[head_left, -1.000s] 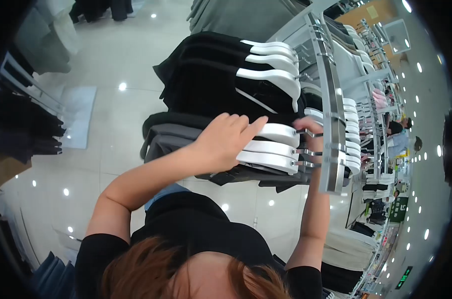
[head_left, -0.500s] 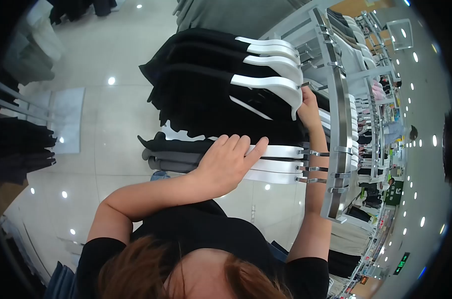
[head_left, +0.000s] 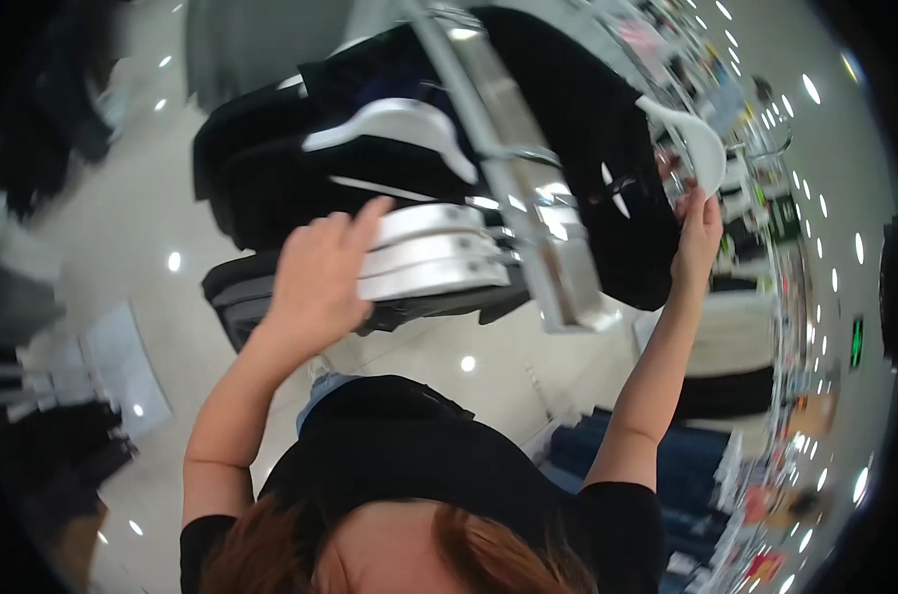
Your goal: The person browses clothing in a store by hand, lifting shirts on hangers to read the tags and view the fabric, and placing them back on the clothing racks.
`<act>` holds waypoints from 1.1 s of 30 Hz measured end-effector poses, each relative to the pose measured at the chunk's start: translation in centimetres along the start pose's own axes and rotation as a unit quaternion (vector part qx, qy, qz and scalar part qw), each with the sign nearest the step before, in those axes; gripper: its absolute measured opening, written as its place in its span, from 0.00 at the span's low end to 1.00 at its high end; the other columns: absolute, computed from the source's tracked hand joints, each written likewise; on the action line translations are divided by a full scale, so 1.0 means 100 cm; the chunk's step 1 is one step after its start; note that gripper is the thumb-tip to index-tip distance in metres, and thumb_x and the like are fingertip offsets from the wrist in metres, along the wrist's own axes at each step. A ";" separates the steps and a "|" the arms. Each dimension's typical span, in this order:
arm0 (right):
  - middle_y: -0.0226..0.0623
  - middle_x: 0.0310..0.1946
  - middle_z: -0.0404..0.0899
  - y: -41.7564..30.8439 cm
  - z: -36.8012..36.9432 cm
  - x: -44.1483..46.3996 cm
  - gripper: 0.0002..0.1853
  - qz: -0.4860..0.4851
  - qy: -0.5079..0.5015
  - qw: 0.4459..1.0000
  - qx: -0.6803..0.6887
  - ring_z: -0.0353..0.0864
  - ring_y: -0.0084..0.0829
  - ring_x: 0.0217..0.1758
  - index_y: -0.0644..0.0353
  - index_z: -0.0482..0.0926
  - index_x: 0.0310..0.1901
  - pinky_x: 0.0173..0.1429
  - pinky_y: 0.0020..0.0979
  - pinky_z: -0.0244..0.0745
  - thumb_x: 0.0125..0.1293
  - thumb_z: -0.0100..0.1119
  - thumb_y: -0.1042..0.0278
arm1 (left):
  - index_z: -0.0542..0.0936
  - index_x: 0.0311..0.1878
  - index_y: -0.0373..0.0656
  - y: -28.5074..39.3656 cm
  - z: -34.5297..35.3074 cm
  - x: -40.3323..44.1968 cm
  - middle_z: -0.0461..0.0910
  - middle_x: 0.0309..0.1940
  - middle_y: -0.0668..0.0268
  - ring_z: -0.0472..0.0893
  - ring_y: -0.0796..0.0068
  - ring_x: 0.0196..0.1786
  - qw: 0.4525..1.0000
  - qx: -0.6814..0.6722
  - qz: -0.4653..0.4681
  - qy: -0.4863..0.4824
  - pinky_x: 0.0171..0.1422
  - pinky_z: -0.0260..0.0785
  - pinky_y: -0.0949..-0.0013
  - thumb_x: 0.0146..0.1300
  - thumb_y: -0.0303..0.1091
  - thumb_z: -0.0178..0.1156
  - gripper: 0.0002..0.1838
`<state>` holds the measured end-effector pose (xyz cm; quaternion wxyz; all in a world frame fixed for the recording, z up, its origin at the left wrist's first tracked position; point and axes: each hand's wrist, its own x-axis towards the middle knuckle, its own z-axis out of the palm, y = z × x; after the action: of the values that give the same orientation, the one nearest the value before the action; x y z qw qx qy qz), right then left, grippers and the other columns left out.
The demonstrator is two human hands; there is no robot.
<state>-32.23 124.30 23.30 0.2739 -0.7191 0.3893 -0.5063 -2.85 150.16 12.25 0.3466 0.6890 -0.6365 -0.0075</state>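
Note:
On the left, my left hand (head_left: 325, 272) is closed over a stack of white hangers (head_left: 434, 247) that carry black and grey garments; motion blurs it slightly. Out at the right, my right hand (head_left: 699, 233) grips the end of a separate white hanger (head_left: 704, 148). A black garment (head_left: 607, 129) hangs from this hanger, on the far side of the metal rail (head_left: 528, 188). Between my hands, another white hanger (head_left: 394, 124) holds a black garment (head_left: 261, 168) on the rail.
A grey garment (head_left: 241, 49) hangs at the top. Dark clothes (head_left: 53, 436) hang on a rack at the left, near a pale board (head_left: 122, 366) on the tiled floor. Folded or hung jeans (head_left: 617, 455) and further clothing racks fill the right side.
My right hand has moved right, away from the rail, bringing a black garment on its hanger out. My left hand has moved left and stays on the hangers. The view has turned.

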 end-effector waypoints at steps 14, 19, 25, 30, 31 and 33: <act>0.21 0.22 0.64 -0.028 -0.298 -0.089 0.21 0.049 0.264 0.925 -0.267 0.58 0.15 0.25 0.58 0.81 0.42 0.30 0.20 0.52 0.66 0.49 0.48 | 0.67 0.59 0.38 -0.069 0.001 0.029 0.73 0.48 0.48 0.72 0.49 0.52 0.994 0.105 0.013 0.015 0.55 0.63 0.61 0.45 0.25 0.61 0.32; 0.36 0.29 0.77 -0.023 -0.335 -0.115 0.20 0.069 0.326 0.871 -0.360 0.72 0.29 0.31 0.63 0.78 0.40 0.39 0.30 0.65 0.64 0.50 0.51 | 0.72 0.49 0.33 -0.096 0.004 0.027 0.73 0.46 0.49 0.72 0.49 0.51 0.994 0.096 -0.052 -0.003 0.56 0.62 0.61 0.43 0.25 0.65 0.26; 0.34 0.27 0.76 -0.025 -0.438 -0.147 0.19 0.043 0.360 0.840 -0.404 0.70 0.28 0.29 0.61 0.78 0.41 0.37 0.29 0.64 0.64 0.49 0.51 | 0.69 0.53 0.34 -0.082 0.002 0.020 0.73 0.48 0.51 0.72 0.52 0.51 0.989 0.128 -0.073 0.033 0.56 0.62 0.62 0.45 0.24 0.66 0.29; 0.26 0.30 0.72 -0.026 -0.490 -0.161 0.27 0.075 0.302 0.828 -0.466 0.65 0.19 0.34 0.60 0.79 0.46 0.42 0.22 0.60 0.64 0.48 0.41 | 0.67 0.58 0.39 -0.076 0.012 0.016 0.72 0.53 0.53 0.70 0.51 0.57 0.964 0.242 -0.083 0.069 0.59 0.60 0.58 0.46 0.30 0.66 0.33; 0.26 0.26 0.70 -0.035 -0.474 -0.161 0.29 0.074 0.317 0.804 -0.498 0.64 0.20 0.33 0.61 0.79 0.45 0.40 0.23 0.59 0.63 0.47 0.39 | 0.66 0.60 0.40 -0.082 0.014 0.015 0.71 0.55 0.53 0.69 0.52 0.59 0.963 0.244 -0.084 0.081 0.61 0.59 0.58 0.46 0.31 0.66 0.35; 0.50 0.42 0.78 -0.049 -0.462 -0.158 0.30 0.111 0.289 0.707 -0.636 0.75 0.45 0.50 0.63 0.77 0.47 0.56 0.38 0.64 0.65 0.41 0.41 | 0.66 0.61 0.40 -0.108 0.017 0.012 0.70 0.57 0.53 0.67 0.54 0.61 0.967 0.235 -0.042 0.084 0.64 0.58 0.59 0.44 0.29 0.65 0.36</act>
<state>-77.24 140.18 34.60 -0.3202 -0.4934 0.7559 -0.2877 6.04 147.78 6.23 0.2265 0.7753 -0.5597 0.1855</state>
